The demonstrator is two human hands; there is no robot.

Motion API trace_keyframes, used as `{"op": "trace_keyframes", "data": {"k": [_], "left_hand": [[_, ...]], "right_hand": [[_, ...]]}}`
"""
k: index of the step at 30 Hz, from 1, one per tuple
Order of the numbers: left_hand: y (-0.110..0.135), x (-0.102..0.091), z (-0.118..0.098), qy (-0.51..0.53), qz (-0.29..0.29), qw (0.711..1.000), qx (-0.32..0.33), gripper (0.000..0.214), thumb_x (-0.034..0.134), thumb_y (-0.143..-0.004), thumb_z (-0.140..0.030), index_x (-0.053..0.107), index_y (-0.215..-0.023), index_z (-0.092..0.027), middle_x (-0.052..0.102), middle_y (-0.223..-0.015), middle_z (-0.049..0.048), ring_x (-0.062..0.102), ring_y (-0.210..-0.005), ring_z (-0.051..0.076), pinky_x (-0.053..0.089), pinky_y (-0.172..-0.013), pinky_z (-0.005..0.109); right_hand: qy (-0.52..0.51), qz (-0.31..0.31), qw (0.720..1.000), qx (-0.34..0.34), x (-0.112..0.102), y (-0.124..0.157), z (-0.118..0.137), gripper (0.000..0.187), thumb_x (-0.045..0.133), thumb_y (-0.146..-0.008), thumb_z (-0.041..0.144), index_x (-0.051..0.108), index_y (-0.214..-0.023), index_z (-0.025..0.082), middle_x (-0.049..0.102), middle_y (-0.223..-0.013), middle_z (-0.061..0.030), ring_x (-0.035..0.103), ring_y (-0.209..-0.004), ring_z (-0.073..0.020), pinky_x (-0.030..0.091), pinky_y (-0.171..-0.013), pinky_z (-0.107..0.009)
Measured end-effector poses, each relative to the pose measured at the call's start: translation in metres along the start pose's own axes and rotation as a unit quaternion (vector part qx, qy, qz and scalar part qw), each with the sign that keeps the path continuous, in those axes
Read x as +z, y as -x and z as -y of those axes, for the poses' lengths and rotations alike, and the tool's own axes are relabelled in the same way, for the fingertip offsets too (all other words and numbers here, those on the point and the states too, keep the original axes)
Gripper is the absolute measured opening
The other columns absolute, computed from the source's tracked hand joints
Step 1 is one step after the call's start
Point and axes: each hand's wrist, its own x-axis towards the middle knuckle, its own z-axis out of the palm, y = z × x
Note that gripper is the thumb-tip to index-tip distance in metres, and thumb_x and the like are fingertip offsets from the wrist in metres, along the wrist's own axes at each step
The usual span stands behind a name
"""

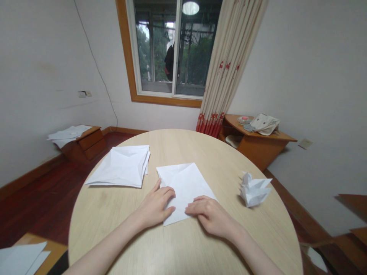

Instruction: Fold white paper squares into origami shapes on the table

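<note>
A sheet of white paper (186,179) with faint creases lies flat on the round wooden table (172,141), turned slightly askew. My left hand (156,204) rests on its left edge, fingers spread apart and thumb on the paper. On its lower right part lies my right hand (210,214), fingers stretched out and close together, pressing the surface. Neither hand grips anything. To the left is a stack of creased white paper sheets (122,168). On the right stands a folded white paper figure (254,190) with pointed tips.
A wooden corner cabinet (258,147) with a light cloth bag (264,124) stands behind the table at right. At the far left, papers (70,133) lie on a low drawer unit (93,143). More white sheets (21,259) lie at the lower left.
</note>
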Motion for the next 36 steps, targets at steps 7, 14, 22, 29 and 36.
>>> {"op": "trace_keyframes", "data": {"k": [7, 14, 22, 29, 36], "left_hand": [[0.001, 0.001, 0.007, 0.008, 0.025, 0.999, 0.022, 0.023, 0.054, -0.090, -0.022, 0.050, -0.113, -0.021, 0.060, -0.119, 0.0070, 0.052, -0.118, 0.021, 0.009, -0.115, 0.054], [-0.001, 0.000, 0.005, 0.021, 0.018, 0.998, 0.049, 0.020, 0.053, -0.089, -0.014, 0.055, -0.107, -0.021, 0.060, -0.114, 0.0070, 0.054, -0.114, 0.021, 0.018, -0.114, 0.051], [0.003, 0.008, 0.005, 0.044, 0.021, 0.998, 0.047, 0.027, 0.042, -0.092, -0.008, 0.056, -0.109, -0.022, 0.060, -0.117, 0.0046, 0.056, -0.107, 0.019, 0.046, -0.091, 0.031], [0.001, 0.003, -0.015, -0.033, 0.052, 0.998, 0.018, 0.038, 0.064, -0.082, -0.051, 0.057, -0.102, -0.019, 0.062, -0.113, 0.0071, 0.056, -0.101, 0.027, 0.048, -0.084, 0.038], [0.003, 0.007, -0.018, -0.112, 0.058, 0.991, 0.038, 0.028, 0.061, -0.086, -0.045, 0.056, -0.094, -0.019, 0.064, -0.109, 0.0051, 0.057, -0.097, 0.026, 0.048, -0.076, 0.035]], "right_hand": [[0.025, 0.005, 0.999, 0.042, -0.005, -0.001, -0.004, 0.032, 0.057, -0.085, 0.022, 0.067, -0.115, 0.025, 0.060, -0.128, -0.0062, 0.051, -0.124, -0.0234, 0.035, -0.107, -0.045], [0.046, 0.074, 0.988, 0.124, -0.010, 0.001, -0.019, 0.069, 0.070, -0.075, 0.052, 0.049, -0.135, 0.025, 0.033, -0.149, -0.0093, 0.026, -0.140, -0.0283, 0.020, -0.114, -0.050], [0.050, 0.079, 0.986, 0.138, -0.013, 0.004, -0.015, 0.062, 0.069, -0.078, 0.040, 0.050, -0.135, 0.025, 0.037, -0.148, -0.0082, 0.030, -0.138, -0.0274, 0.025, -0.113, -0.046], [0.056, 0.073, 0.985, 0.148, -0.015, 0.004, -0.009, 0.054, 0.066, -0.082, 0.036, 0.053, -0.132, 0.025, 0.040, -0.146, -0.0086, 0.033, -0.137, -0.0272, 0.028, -0.112, -0.046], [0.026, 0.106, 0.982, 0.156, -0.020, 0.006, -0.010, 0.081, 0.079, -0.064, 0.050, 0.050, -0.134, 0.023, 0.034, -0.148, -0.0119, 0.027, -0.139, -0.0301, 0.022, -0.114, -0.047]]}}
